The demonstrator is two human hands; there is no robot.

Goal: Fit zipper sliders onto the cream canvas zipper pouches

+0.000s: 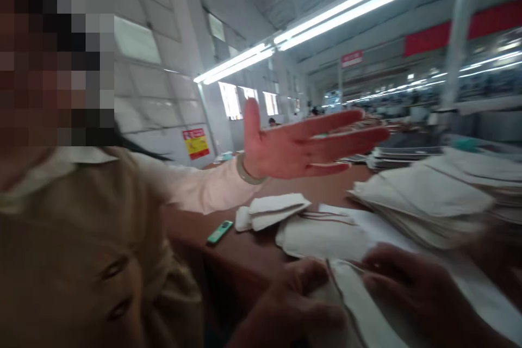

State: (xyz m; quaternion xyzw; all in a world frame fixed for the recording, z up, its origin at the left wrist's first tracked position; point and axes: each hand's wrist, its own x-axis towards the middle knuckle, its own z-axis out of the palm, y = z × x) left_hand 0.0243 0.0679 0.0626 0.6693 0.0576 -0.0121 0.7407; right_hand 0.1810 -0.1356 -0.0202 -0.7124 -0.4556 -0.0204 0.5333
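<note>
My left hand (297, 304) is closed at the bottom of the view, its fingers pinching the left edge of a white cloth piece (362, 299) with dark edging. On the right, my right hand (411, 288) is blurred, its fingers bent onto the upper right edge of that cloth. The cloth's lower part runs out of view. Just beyond my hands lies a folded white cloth (322, 236) with a brownish line, and past it a smaller folded cloth (277, 210).
A person (81, 250) stands close on my left, one flat hand (302, 147) stretched across the brown table (244, 253). A stack of white cloth pieces (428, 190) lies to the right. A small green object (220, 232) rests near the left table edge.
</note>
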